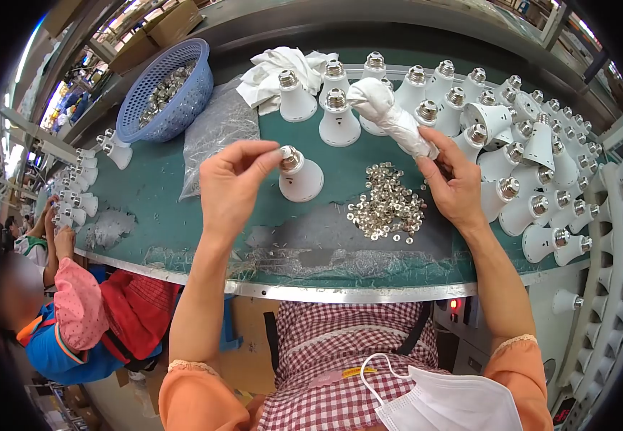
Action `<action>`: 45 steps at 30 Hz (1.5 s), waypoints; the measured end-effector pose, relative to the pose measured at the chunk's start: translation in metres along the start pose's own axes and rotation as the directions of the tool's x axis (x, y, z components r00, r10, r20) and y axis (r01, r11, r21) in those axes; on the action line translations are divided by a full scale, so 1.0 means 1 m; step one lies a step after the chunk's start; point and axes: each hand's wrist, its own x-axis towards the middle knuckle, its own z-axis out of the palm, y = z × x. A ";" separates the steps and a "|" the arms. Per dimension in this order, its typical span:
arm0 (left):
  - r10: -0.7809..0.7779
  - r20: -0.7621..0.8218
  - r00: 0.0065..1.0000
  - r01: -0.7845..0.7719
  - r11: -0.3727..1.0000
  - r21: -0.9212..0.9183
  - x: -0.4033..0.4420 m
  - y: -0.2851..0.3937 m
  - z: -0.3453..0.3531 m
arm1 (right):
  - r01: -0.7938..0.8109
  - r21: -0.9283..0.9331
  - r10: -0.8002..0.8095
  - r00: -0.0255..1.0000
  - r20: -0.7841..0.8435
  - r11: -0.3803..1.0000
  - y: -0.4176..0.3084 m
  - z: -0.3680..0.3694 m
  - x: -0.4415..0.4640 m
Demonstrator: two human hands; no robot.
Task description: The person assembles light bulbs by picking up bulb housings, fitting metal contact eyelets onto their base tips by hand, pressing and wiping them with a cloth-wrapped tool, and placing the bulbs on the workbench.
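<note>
My left hand (234,183) pinches thumb and forefinger at the metal screw cap of a white light bulb (301,181), which stands cap-up on the green bench. Whether a small part is between those fingertips I cannot tell. My right hand (455,179) is closed around the lower end of a tool wrapped in white material (390,118); its thick end points up and left, and the wrapping hides its kind. Between my hands, nearer the right one, lies a pile of small shiny metal contact pieces (387,205).
Many white bulbs (498,169) stand or lie along the right and back. A blue basket (200,90) of metal parts sits back left beside a clear plastic bag (218,136). White cloth (261,79) lies behind. Another person (74,309) works at far left near more bulbs (81,179).
</note>
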 end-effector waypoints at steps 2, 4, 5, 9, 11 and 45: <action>0.018 -0.052 0.998 -0.015 0.998 0.062 0.006 -0.008 -0.002 | -0.002 0.005 0.002 1.000 0.004 1.000 0.000 0.000 0.000; 0.117 -0.069 0.991 -0.099 0.971 0.220 0.009 -0.013 0.000 | -0.001 0.007 0.001 1.000 0.000 1.000 0.002 0.001 0.000; 0.116 -0.069 0.991 -0.098 0.971 0.218 0.009 -0.015 0.002 | -0.001 0.010 0.001 1.000 -0.003 1.000 0.003 0.001 0.000; 0.261 -0.032 0.965 -0.230 0.895 0.383 0.007 -0.016 0.004 | 0.010 0.027 -0.009 1.000 -0.022 1.000 0.005 0.002 0.000; 0.271 -0.016 0.962 -0.243 0.887 0.393 0.007 -0.015 0.004 | 0.004 0.029 -0.004 1.000 -0.022 1.000 0.005 0.001 0.000; -0.658 0.416 0.628 0.686 0.720 0.103 0.050 0.020 -0.013 | -0.021 0.120 0.005 0.991 0.133 0.993 -0.037 0.003 0.008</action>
